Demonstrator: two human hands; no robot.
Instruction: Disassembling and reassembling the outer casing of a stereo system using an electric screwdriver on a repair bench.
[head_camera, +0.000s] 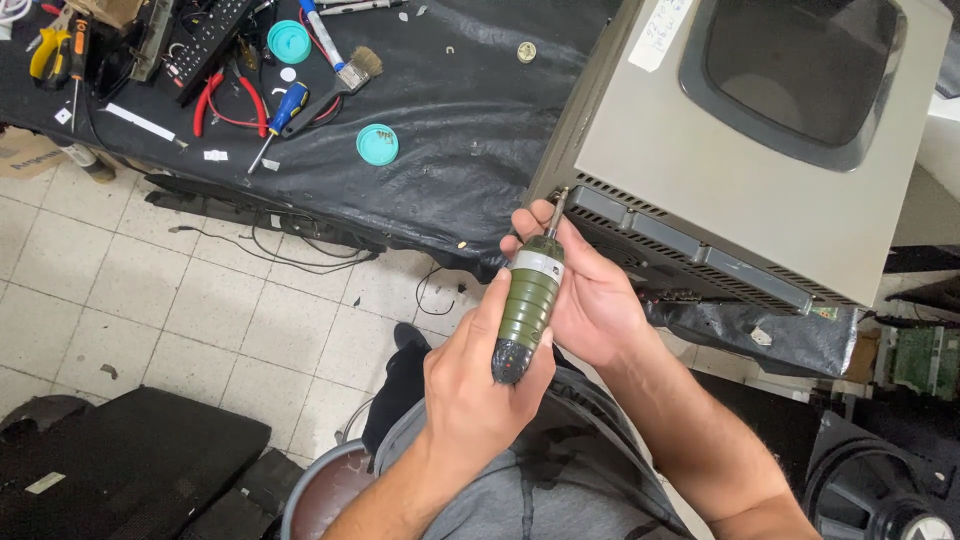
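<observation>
Both hands hold a green ribbed screwdriver (530, 300) with a black butt end. My left hand (472, 385) wraps the lower handle. My right hand (590, 300) cups the upper handle, its fingers up by the metal shaft. The tip touches the near corner of a grey box-shaped appliance (740, 170) with a dark rounded window, which stands on the black-covered table (450, 150). A vented edge runs along the appliance's near side.
At the table's left lie red-handled pliers (225, 100), a blue-and-yellow screwdriver (280, 115), a brush (350, 72), two teal caps (377, 144), a remote control (205, 40). Cables hang over the tiled floor (150, 300). A speaker (880, 490) sits bottom right.
</observation>
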